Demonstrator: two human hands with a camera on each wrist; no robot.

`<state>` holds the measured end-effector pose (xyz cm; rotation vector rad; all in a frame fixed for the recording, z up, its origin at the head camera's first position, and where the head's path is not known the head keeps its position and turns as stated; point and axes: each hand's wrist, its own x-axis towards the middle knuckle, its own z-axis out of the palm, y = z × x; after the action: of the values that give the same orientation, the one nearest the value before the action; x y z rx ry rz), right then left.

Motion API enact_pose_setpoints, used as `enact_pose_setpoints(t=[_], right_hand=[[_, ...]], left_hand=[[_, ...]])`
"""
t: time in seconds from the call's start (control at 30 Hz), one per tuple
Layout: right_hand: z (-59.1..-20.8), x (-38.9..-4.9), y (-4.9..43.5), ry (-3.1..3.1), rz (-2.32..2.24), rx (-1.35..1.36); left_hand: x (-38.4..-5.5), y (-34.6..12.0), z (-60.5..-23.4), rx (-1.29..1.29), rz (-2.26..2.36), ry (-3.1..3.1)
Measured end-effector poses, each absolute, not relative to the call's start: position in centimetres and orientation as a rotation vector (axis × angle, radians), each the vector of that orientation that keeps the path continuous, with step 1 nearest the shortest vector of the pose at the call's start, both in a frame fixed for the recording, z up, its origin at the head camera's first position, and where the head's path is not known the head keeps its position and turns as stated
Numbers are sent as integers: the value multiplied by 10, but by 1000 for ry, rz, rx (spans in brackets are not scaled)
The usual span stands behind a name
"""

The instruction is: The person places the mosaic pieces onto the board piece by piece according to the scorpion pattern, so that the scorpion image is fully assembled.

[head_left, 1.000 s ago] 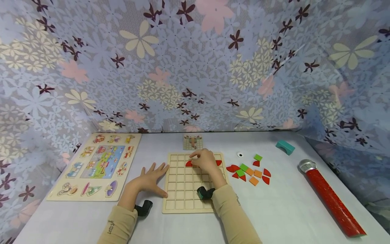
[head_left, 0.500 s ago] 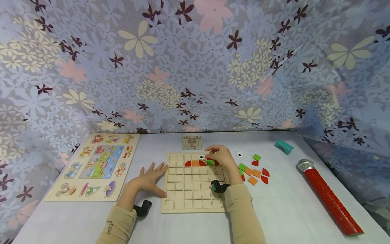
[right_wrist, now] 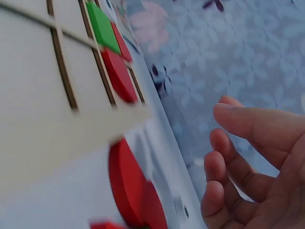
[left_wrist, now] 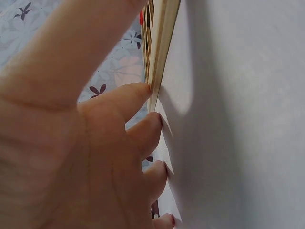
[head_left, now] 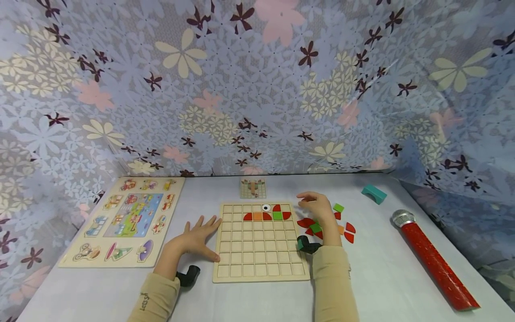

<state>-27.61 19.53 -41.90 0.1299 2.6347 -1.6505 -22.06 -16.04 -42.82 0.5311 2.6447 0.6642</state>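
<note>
My left hand [head_left: 195, 239] lies with fingers spread at the left edge of a wooden grid board [head_left: 259, 246], thumb and index finger touching it in the left wrist view. On the board's upper rows sit an orange square [head_left: 257, 216], a green square [head_left: 277, 216], several red quarter-round pieces [head_left: 247, 217] and a round eye piece [head_left: 266, 208]. My right hand [head_left: 318, 206] hovers just off the board's upper right corner. Its fingers are loosely bent, and nothing shows between them in the right wrist view. Loose red pieces [right_wrist: 126, 181] lie below it.
Loose green [head_left: 339, 207], orange and red pieces lie right of the board, some hidden by my right arm. A small pattern card [head_left: 253, 188] stands behind the board. A picture puzzle [head_left: 169, 223] lies left; a teal arch block [head_left: 374, 193] and a red microphone [head_left: 436, 261] lie right.
My right hand has moved right, from over the board's top rows to beyond its edge. The eye piece and a red piece in the top row have come into view. My left hand stays put.
</note>
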Motion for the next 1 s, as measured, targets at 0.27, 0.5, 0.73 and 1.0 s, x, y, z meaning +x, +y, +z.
enact_pose_setpoints(t=[0.27, 0.5, 0.73, 1.0], right_hand=[[-422, -272, 219, 2704, -1673, 327], [-427, -268, 238, 2745, -1697, 436], [-434, -264, 252, 2831, -1553, 533], [-445, -264, 259, 2956, -1141, 507]], left_hand=[[-220, -162, -428, 548, 686, 2632], [-220, -162, -429, 560, 689, 2630], [-219, -162, -428, 563, 692, 2624], [-219, -162, -428, 559, 691, 2629]])
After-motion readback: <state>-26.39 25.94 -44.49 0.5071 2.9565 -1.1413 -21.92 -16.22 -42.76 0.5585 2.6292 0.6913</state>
